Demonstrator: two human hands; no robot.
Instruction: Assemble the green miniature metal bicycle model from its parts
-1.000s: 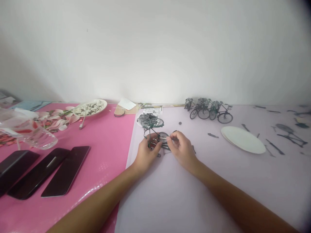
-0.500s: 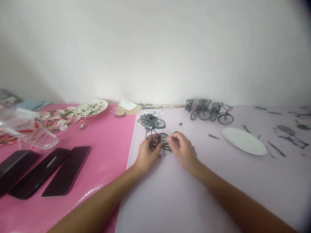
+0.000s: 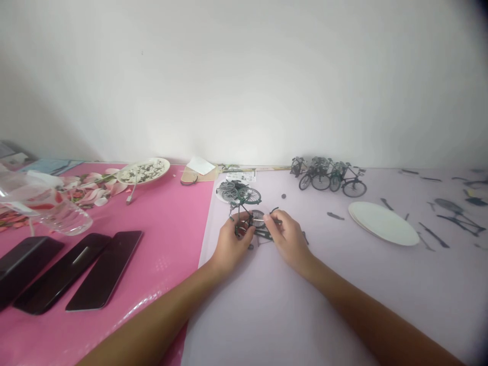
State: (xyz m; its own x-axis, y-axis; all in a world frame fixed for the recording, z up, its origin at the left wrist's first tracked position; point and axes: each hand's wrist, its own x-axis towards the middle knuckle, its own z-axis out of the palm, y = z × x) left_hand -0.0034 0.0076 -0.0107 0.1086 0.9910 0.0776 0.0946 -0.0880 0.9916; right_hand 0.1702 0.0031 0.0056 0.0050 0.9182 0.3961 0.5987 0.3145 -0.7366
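Note:
My left hand (image 3: 233, 242) is closed around a dark miniature bicycle part (image 3: 241, 229), which its fingers partly cover. From the pinched fingers of my right hand (image 3: 288, 235) a thin silver rod, like a small screwdriver's shaft (image 3: 258, 220), points left at that part. Most of this tool is hidden in the hand. Behind and between the hands is a spoked wheel (image 3: 258, 217). A dark bicycle frame piece (image 3: 264, 234) lies below the rod, partly covered by my right hand. Beyond my left hand, a pile of miniature wheels (image 3: 249, 195) rests on a white plate (image 3: 221, 197).
Several assembled miniature bicycles (image 3: 354, 187) stand by the wall. On the right are stacked white plates (image 3: 383, 223) and scattered dark parts (image 3: 433, 235). The pink left side holds phones (image 3: 104, 269), a clear plastic cup (image 3: 63, 211) and a plate of white pieces (image 3: 145, 172).
Both hands keep their grip and have barely moved. My right hand has turned slightly, and a dark curved piece above it shows more clearly. The view has shifted a little.

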